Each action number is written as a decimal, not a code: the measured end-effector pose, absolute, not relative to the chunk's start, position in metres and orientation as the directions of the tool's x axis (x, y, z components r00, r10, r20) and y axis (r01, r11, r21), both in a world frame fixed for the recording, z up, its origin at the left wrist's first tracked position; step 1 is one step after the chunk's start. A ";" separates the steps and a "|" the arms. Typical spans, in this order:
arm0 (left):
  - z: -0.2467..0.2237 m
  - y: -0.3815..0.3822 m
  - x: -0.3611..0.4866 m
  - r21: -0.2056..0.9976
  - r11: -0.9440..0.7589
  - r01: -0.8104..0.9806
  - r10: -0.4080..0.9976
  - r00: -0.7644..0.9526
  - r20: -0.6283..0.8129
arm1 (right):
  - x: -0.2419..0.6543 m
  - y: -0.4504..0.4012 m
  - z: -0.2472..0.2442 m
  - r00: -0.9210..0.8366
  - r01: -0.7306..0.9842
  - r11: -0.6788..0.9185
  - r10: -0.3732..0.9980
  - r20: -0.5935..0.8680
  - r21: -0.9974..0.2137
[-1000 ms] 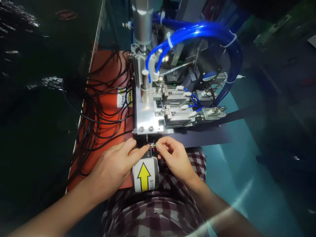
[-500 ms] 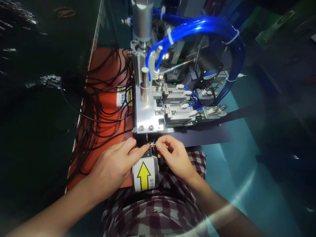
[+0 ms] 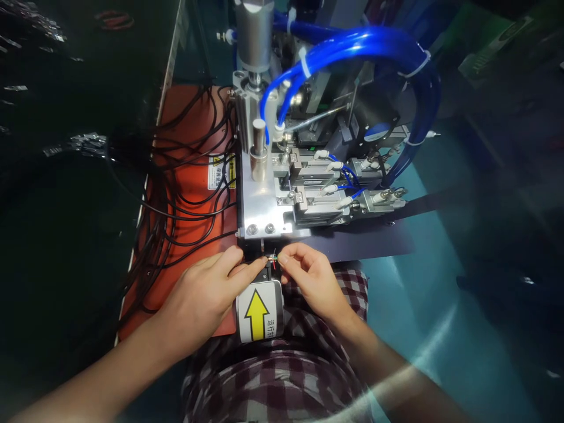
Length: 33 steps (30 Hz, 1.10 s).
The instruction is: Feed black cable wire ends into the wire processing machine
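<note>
Thin coloured wires [image 3: 273, 258], with white, red and green strands, fan out at the front of the machine [image 3: 259, 211]. My right hand [image 3: 311, 276] pinches them between thumb and forefinger. From the other side my left hand [image 3: 211, 288] reaches in, its index finger stretched to the wire ends and its other fingers curled. Whatever is under that fingertip is too small to make out. Below the fingertips sits a small black holder [image 3: 265, 274]. A white cover with a yellow arrow [image 3: 257, 314] stands just in front of it.
Black cables [image 3: 171, 223] spread over the orange base plate [image 3: 194, 111] at left. Blue air hoses [image 3: 361, 44] arch above the metal cylinders [image 3: 319, 202]. A dark flat plate [image 3: 365, 242] extends right. Checked fabric [image 3: 282, 382] covers my lap, close to the machine.
Both hands stay almost in place at the wires. The view has shifted very slightly, and the strands sit at a marginally different angle.
</note>
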<state>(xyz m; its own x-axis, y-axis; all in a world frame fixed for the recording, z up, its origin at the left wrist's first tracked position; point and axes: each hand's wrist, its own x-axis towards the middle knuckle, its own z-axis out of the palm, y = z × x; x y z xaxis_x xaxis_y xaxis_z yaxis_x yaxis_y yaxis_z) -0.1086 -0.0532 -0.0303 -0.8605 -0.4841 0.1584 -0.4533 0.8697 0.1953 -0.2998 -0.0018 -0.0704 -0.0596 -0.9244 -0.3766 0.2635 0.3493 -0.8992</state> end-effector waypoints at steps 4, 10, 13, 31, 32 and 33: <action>-0.032 -0.054 -0.109 0.203 0.870 -0.450 -0.483 -0.861 0.159 | -0.300 -0.002 -0.073 -0.068 0.280 0.336 -0.928 -0.368 -0.899; -0.029 -0.052 -0.108 0.183 0.870 -0.458 -0.485 -0.861 0.154 | -0.298 0.002 -0.072 -0.125 0.203 0.239 -0.956 -0.267 -0.950; -0.021 -0.048 -0.110 0.257 0.830 -0.495 -0.539 -0.830 0.144 | -0.299 0.006 -0.064 -0.153 0.118 0.148 -0.974 -0.165 -0.982; 0.006 -0.037 -0.146 0.817 -0.297 -0.495 -0.676 -0.495 -0.546 | -0.292 0.028 -0.042 -0.015 0.332 0.267 -0.958 -0.288 -0.905; 0.006 -0.036 -0.146 0.813 -0.323 -0.485 -0.672 -0.487 -0.557 | -0.291 0.028 -0.043 -0.015 0.362 0.278 -0.953 -0.303 -0.890; 0.005 -0.035 -0.145 0.810 -0.340 -0.477 -0.671 -0.481 -0.565 | -0.291 0.028 -0.043 -0.014 0.386 0.284 -0.950 -0.313 -0.878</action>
<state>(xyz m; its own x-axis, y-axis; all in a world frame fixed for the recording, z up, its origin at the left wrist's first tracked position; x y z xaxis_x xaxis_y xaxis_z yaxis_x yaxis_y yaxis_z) -0.1455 -0.0354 0.0052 -0.4809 -0.6708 -0.5646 -0.4771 -0.3400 0.8104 -0.2906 0.0278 -0.0431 -0.0141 -0.9495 -0.3134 0.3862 0.2840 -0.8776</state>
